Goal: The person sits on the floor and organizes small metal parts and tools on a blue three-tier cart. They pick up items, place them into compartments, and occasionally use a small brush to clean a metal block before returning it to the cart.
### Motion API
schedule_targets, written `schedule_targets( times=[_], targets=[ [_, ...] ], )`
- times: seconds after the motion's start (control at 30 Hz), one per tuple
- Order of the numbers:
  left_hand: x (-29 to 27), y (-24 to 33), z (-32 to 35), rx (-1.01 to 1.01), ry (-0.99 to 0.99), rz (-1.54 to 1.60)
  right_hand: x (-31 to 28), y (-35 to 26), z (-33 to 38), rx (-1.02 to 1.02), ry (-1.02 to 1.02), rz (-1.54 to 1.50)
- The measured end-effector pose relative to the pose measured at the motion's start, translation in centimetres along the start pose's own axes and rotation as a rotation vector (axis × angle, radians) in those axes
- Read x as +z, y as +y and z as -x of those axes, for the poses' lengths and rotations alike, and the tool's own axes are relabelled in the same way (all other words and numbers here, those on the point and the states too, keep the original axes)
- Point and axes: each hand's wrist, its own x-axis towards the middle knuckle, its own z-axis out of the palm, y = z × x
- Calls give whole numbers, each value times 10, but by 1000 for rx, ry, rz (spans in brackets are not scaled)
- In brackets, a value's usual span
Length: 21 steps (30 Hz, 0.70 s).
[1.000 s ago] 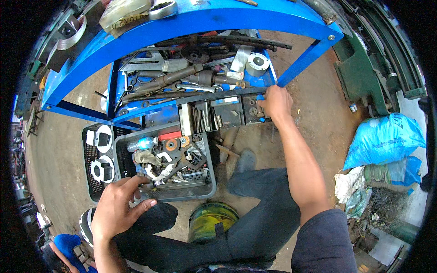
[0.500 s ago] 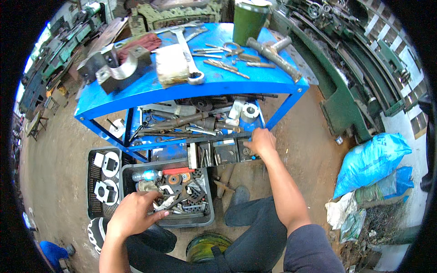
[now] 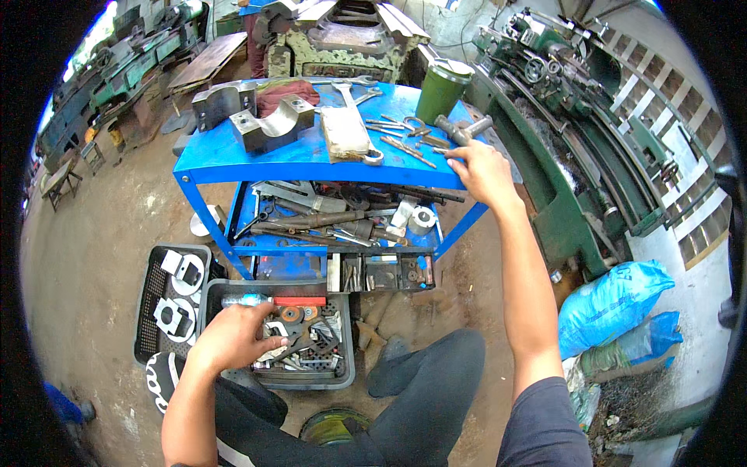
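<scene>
My left hand (image 3: 230,339) reaches down into a dark plastic crate (image 3: 342,378) on the floor, fingers curled over the loose metal parts (image 3: 305,341) inside; whether it grips one I cannot tell. My right hand (image 3: 482,173) is stretched out to the right front edge of the blue metal trolley's top (image 3: 296,159), fingers spread over thin rods and wrenches (image 3: 405,140) lying there. A grey metal bar (image 3: 459,128) lies just beyond its fingertips.
A green cylinder (image 3: 440,89), a large spanner (image 3: 359,128) and heavy steel clamp blocks (image 3: 253,117) sit on the trolley top. Its lower shelf (image 3: 342,222) holds tools. A second crate (image 3: 173,300) with white parts stands left. Green machines (image 3: 576,132) and blue sacks (image 3: 615,303) are at the right.
My right hand rose from the lower shelf's front edge to the trolley top. My view tilted up, showing more of the top. My left hand stayed in the crate.
</scene>
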Motion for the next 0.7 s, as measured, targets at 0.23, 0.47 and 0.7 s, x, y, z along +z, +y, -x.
schedule_targets(
  times=[0.23, 0.47, 0.7],
  targets=[
    [-7, -7, 1, 3, 10, 6, 13, -2, -18, 31, 53, -15],
    [-7, -10, 4, 55, 44, -46, 21, 5, -24, 100, -28, 43],
    [-12, -8, 5, 18, 22, 9, 27, -1, -11, 225, 307, -253]
  ],
)
